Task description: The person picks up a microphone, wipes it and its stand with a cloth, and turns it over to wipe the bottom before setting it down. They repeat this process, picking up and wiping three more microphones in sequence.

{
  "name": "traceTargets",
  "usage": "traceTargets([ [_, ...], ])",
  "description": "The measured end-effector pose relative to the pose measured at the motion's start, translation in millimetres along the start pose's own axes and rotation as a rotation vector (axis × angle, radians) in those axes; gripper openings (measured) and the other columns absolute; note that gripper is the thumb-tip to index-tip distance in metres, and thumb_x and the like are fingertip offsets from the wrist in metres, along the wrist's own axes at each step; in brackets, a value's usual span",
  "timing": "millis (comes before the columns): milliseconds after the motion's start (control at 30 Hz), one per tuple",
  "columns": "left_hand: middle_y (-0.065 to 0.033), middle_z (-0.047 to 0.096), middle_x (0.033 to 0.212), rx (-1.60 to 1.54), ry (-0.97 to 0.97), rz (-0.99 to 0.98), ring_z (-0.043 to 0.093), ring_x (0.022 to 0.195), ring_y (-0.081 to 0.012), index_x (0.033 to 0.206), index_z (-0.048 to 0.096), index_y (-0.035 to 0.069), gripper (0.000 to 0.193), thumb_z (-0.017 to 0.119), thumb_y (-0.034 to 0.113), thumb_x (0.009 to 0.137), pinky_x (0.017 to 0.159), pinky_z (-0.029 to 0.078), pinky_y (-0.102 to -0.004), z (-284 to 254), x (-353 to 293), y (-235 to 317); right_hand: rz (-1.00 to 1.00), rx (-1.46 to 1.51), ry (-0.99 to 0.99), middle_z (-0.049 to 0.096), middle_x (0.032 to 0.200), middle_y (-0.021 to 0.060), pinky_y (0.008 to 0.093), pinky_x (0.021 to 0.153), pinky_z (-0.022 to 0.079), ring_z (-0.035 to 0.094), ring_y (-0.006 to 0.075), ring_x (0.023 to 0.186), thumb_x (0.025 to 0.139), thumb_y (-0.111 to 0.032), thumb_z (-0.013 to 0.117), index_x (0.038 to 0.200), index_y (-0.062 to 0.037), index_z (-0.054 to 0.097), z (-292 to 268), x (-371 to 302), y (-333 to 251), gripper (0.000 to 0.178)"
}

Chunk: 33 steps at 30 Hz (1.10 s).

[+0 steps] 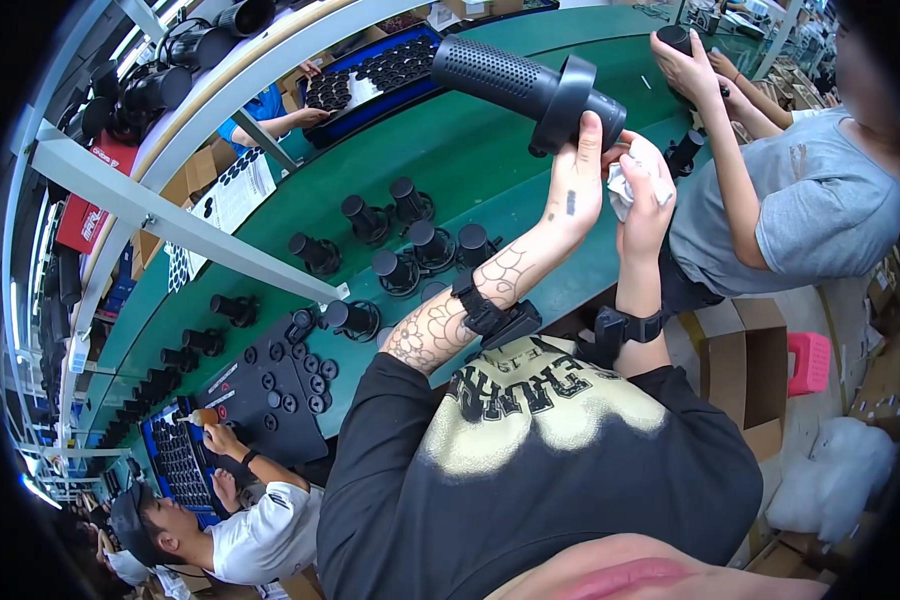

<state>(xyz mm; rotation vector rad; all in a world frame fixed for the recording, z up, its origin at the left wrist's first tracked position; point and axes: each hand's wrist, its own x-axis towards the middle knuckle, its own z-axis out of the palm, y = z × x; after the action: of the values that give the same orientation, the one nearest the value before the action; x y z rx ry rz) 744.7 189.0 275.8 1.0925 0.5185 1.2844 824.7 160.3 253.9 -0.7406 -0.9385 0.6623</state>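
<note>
My left hand (576, 178) is wrapped around the lower end of a black cylindrical device (500, 78). The device has a perforated barrel and a wide collar, and is held tilted above the green bench, barrel up and to the left. Close beside it, my right hand (648, 190) is closed on a crumpled white cloth (625, 188) at the device's lower end. Whether the cloth is touching the device I cannot tell. Several similar black devices (430, 243) stand upright on the bench below and left of my hands.
The green bench (490, 205) curves across the view. A metal frame post (220, 250) slants over it. A co-worker in grey (820, 200) stands at the right, another in white (270, 530) at lower left. A tray of black parts (380, 80), a cardboard box (745, 370) and a pink stool (810, 363) are around.
</note>
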Motion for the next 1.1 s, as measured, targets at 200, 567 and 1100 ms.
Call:
traceTargets([
  [200, -0.0041, 0.057, 0.093, -0.033, -0.005, 0.023, 0.058, 0.085, -0.0106, 0.11, 0.051, 0.002, 0.058, 0.04, 0.057, 0.094, 0.074, 0.047, -0.0246, 6, -4, 0, -0.012, 0.049, 0.018, 0.063, 0.091, 0.0082, 0.0227, 0.072, 0.046, 0.06, 0.0116, 0.081, 0.086, -0.007, 0.054, 0.111, 0.0064, 0.056, -5, 0, 3, 0.029],
  [567, -0.0059, 0.058, 0.094, -0.059, 0.036, -0.051, 0.058, 0.085, -0.0118, 0.112, 0.05, 0.002, 0.063, 0.037, 0.06, 0.093, 0.077, 0.047, -0.0255, 3, -2, 6, 0.016, 0.08, -0.028, 0.061, 0.097, 0.0095, 0.0249, 0.08, 0.046, 0.059, 0.0134, 0.086, 0.086, -0.01, 0.056, 0.114, 0.0053, 0.053, -1, 3, 9, 0.032],
  [1100, -0.0039, 0.054, 0.094, -0.06, 0.032, -0.06, 0.054, 0.083, -0.01, 0.117, 0.044, 0.006, 0.066, 0.035, 0.065, 0.091, 0.076, 0.044, -0.0258, -9, 9, 1, 0.018, 0.089, -0.063, 0.061, 0.095, 0.0083, 0.0238, 0.078, 0.046, 0.059, 0.0128, 0.084, 0.086, -0.009, 0.055, 0.114, 0.0048, 0.053, 7, 8, 12, 0.031],
])
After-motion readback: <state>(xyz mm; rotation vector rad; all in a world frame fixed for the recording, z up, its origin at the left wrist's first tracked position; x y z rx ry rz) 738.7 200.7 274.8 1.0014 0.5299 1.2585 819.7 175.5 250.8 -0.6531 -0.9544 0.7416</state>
